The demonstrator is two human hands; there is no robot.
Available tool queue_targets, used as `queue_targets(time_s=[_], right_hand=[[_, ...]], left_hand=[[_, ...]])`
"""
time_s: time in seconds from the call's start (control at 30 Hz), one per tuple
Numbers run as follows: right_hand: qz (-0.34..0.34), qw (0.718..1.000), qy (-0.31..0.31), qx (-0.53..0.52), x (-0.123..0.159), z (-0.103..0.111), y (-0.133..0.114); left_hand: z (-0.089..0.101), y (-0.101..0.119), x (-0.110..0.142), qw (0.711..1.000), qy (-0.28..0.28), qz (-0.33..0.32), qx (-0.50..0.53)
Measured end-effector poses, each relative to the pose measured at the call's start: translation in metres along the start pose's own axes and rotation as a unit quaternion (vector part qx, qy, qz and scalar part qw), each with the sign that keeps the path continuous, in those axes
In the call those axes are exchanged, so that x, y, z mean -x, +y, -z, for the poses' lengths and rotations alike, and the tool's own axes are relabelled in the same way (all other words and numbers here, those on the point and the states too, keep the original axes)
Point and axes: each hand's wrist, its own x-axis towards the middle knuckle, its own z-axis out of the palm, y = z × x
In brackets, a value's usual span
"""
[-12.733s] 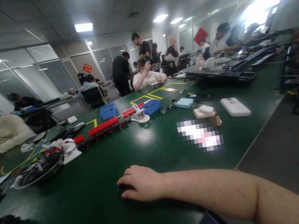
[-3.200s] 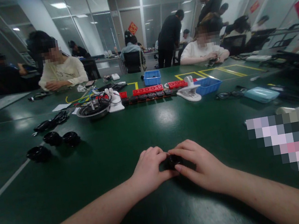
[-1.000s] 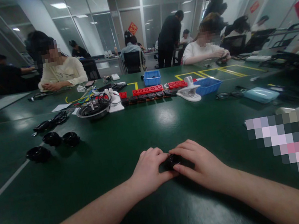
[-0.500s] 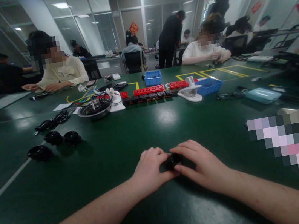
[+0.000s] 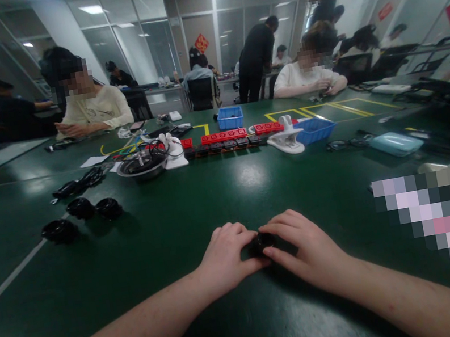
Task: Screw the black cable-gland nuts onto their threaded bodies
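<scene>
Between my two hands is a small round black part [image 5: 264, 242], glossy and hollow-looking; its exact kind is hard to make out. My left hand [image 5: 229, 251] grips its left side with thumb and fingers. My right hand [image 5: 302, 242] pinches it from the right, thumb in front and fingers behind. Both hands are low over the green table [image 5: 173, 217], and the fingers hide much of the part. Farther off to the left stand three glossy black round parts, one nearest [image 5: 60, 231], one behind it [image 5: 80, 207] and one to the right [image 5: 109, 208].
Across the table's middle are a metal bowl [image 5: 142, 165] with cables, red blocks [image 5: 223, 135], a white clamp stand [image 5: 286, 138] and blue bins [image 5: 315, 129]. A black cable bundle [image 5: 78, 183] lies left; glasses [image 5: 345, 143] and a light-blue pouch [image 5: 396, 144] lie right. Other people sit opposite.
My right hand's fingers have shifted slightly on the black part, which looks turned a little. My left hand stays in place. Across the table, a person's hands at the left have moved closer together.
</scene>
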Motion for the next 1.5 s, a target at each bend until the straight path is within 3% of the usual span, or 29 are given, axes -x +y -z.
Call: queue_targets(time_s=[0.7, 1.5], right_hand=[[0.04, 0.999, 0.003, 0.013, 0.001, -0.002, -0.002], [0.12, 0.989, -0.088, 0.008, 0.007, -0.003, -0.014]], left_hand=[[-0.001, 0.0, -0.001, 1.0, 0.003, 0.006, -0.002], [-0.004, -0.002, -0.002, 1.0, 0.008, 0.0, -0.009]])
